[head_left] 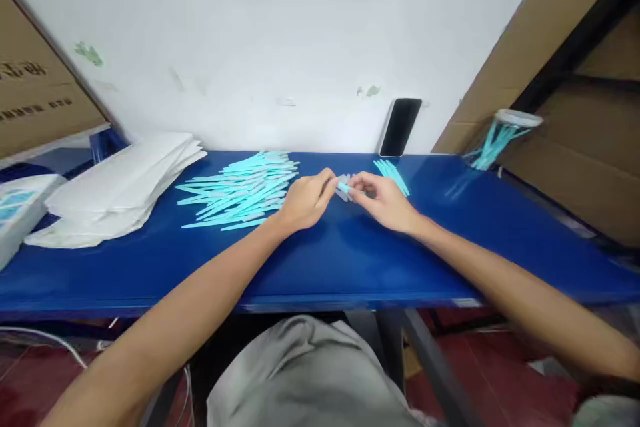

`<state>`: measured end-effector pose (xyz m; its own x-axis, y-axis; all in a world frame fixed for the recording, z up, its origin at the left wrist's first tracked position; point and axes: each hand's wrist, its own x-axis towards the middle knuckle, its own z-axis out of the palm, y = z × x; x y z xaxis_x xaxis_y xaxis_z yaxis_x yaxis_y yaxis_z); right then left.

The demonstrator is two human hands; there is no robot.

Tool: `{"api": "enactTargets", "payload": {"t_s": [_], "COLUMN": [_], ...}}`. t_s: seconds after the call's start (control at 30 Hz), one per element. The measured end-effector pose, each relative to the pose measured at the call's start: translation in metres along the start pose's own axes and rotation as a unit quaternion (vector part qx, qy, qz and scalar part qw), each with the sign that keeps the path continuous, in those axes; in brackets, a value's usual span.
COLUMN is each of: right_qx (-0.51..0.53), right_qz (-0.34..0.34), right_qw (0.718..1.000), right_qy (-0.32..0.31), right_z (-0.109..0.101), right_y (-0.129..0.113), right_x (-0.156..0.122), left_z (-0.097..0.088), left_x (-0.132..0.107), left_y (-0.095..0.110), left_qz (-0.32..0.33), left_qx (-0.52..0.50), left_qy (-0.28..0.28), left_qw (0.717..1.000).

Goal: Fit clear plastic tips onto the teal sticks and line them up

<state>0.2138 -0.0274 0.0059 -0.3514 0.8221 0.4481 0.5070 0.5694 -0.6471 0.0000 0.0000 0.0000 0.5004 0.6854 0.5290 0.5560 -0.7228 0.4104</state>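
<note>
My left hand (304,200) and my right hand (384,201) meet at the middle of the blue table (350,260), both pinched on a small bundle of light blue sticks (344,188) held between their fingertips. A large loose pile of the same light blue sticks (239,191) lies just left of my left hand. A smaller neat group of sticks (391,175) lies behind my right hand.
A stack of white bags (117,187) lies at the left, with a white box (20,210) beyond it. A black phone (399,127) leans on the wall. A clear cup of sticks (500,139) stands at the right by cardboard boxes (590,147).
</note>
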Motion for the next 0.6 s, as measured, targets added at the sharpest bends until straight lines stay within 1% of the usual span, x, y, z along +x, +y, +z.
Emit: {"api": "enactTargets", "payload": {"t_s": [0.1,0.2,0.33,0.43,0.53,0.6], "right_qx": [-0.025,-0.055,-0.107,-0.154,-0.215,-0.276], "right_qz": [-0.005,-0.020,-0.058,-0.086,-0.083,-0.056], "right_qw": [1.000,0.998,0.992,0.984,0.972,0.959], "right_qy": [-0.002,-0.009,-0.024,-0.035,-0.045,-0.032], "right_z": [-0.001,-0.006,-0.014,-0.020,-0.028,-0.036], "right_y": [0.000,0.000,-0.002,-0.003,0.000,0.006], "right_x": [-0.001,-0.001,0.000,0.002,0.003,0.004], "left_z": [-0.001,-0.002,-0.001,0.002,0.003,0.000], "left_x": [0.000,0.001,0.002,0.003,0.005,0.007], "left_y": [-0.001,-0.003,-0.004,-0.005,-0.008,-0.012], "left_qz": [0.012,0.021,0.025,0.043,0.058,0.045], "left_qx": [0.026,0.037,0.033,0.028,0.029,0.042], "left_qy": [-0.008,-0.002,0.003,0.002,0.029,0.060], "left_qw": [1.000,0.999,0.999,0.999,0.997,0.996]}}
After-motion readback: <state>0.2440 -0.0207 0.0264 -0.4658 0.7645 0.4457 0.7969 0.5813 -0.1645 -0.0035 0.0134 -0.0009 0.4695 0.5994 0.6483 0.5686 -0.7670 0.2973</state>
